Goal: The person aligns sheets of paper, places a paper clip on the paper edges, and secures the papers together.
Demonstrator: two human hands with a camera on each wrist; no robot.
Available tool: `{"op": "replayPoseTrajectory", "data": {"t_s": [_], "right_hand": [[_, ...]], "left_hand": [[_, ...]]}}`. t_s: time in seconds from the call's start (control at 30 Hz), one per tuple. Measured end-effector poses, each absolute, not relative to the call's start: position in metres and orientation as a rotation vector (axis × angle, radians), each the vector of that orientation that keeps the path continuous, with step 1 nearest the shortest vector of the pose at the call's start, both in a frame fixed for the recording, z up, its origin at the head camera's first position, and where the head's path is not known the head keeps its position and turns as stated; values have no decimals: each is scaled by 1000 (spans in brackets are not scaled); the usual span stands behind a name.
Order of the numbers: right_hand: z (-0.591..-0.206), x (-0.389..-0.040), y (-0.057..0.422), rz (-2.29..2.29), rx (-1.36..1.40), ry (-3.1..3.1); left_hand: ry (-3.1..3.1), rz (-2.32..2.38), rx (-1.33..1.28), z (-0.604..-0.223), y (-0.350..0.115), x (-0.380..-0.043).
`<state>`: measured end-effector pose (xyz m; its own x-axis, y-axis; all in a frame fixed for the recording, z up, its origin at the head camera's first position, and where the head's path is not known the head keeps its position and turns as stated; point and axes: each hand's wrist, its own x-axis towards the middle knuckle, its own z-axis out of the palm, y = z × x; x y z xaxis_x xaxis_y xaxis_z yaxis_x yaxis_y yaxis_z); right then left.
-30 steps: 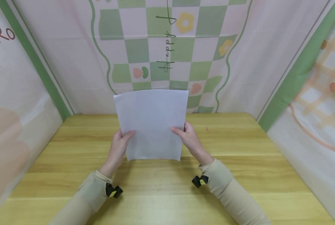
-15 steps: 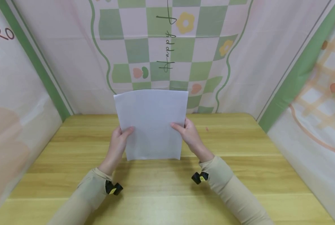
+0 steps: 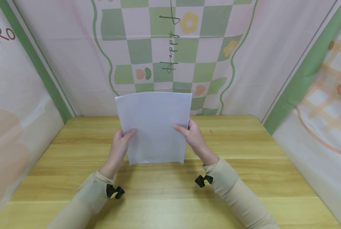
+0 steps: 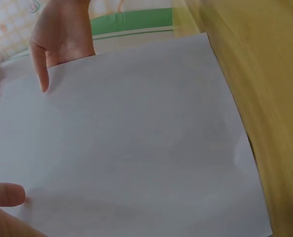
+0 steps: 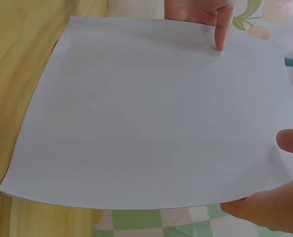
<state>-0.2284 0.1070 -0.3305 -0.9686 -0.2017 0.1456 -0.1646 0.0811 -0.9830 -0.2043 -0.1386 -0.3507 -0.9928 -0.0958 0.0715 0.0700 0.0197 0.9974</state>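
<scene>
White paper (image 3: 154, 127) stands tilted over the middle of the bench (image 3: 245, 143), blank on the side facing the person, its top edge slightly bowed. Its lower edge hangs near the wood; whether it touches, I cannot tell. It hides part of the bench behind it and the foot of the back cloth (image 3: 184, 51), which has green checks, flowers and sideways lettering. A small red mark (image 3: 211, 131) lies on the bench to the right. More printed cloth hangs at the left side (image 3: 12, 95) and the right side (image 3: 328, 95).

Left hand (image 3: 119, 144) and right hand (image 3: 194, 136) grip opposite side edges of the paper, below mid-height, thumbs laid inward over the near face; the paper covers most of the other fingers. Both forearms slant in from below, in beige sleeves (image 3: 233, 184), with a black camera (image 3: 115, 191) at each wrist.
</scene>
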Motion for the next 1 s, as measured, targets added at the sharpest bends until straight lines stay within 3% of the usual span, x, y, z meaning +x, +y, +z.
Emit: {"op": "replayPoseTrajectory", "data": {"t_s": [1.0], "right_hand": [[-311,-224,107,-2155,-419,2279]], "left_hand": [[-2071,-2090,17,-330,-133,-199]]}}
